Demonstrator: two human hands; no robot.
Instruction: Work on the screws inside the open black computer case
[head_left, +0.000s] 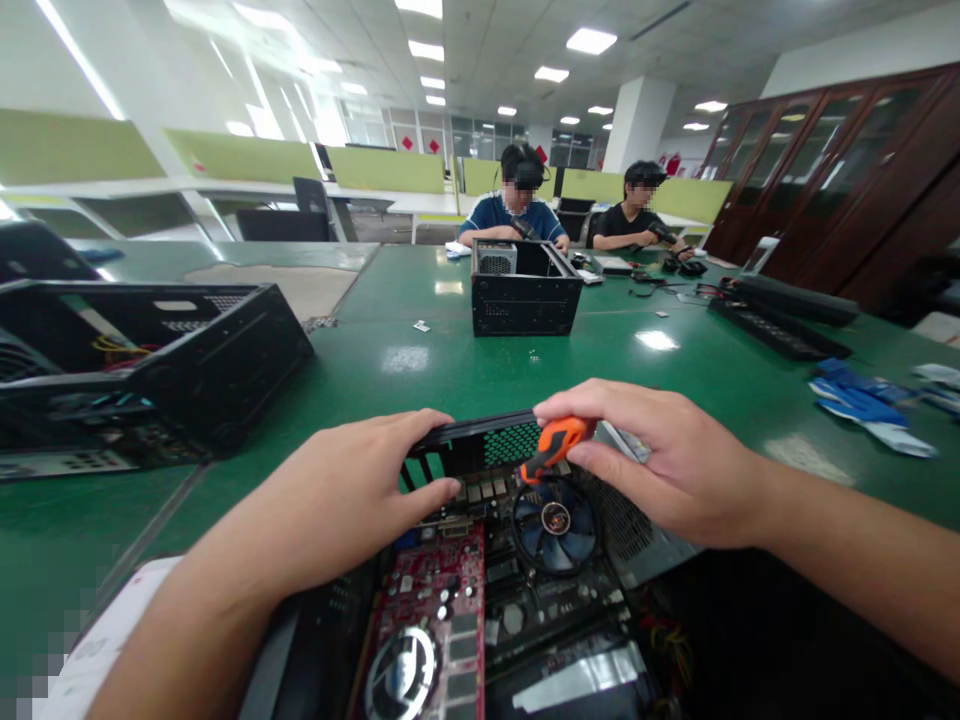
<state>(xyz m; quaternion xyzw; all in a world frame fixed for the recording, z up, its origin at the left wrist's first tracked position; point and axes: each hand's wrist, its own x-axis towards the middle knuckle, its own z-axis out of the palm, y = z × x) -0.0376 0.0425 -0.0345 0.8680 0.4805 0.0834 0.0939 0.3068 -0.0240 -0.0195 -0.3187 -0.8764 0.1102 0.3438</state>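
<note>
My right hand (660,460) is closed round the orange and black handle of a screwdriver (559,442), which slants down toward the back of an open computer case (480,425). Its tip is too hard to make out. On the left, my left hand (360,490) grips the case's back edge, fingers over the rim and thumb inside. Just below the screwdriver sits a round CPU cooler fan (556,520). A red graphics card (431,590) lies along the left side of the case. The grey power supply (637,520) is partly behind my right hand.
Another opened computer case (217,370) lies at the left on the green table (390,370). A third case (525,305) stands farther off, before two seated people. Blue and white gloves (862,400) and black panels (780,320) lie at the right.
</note>
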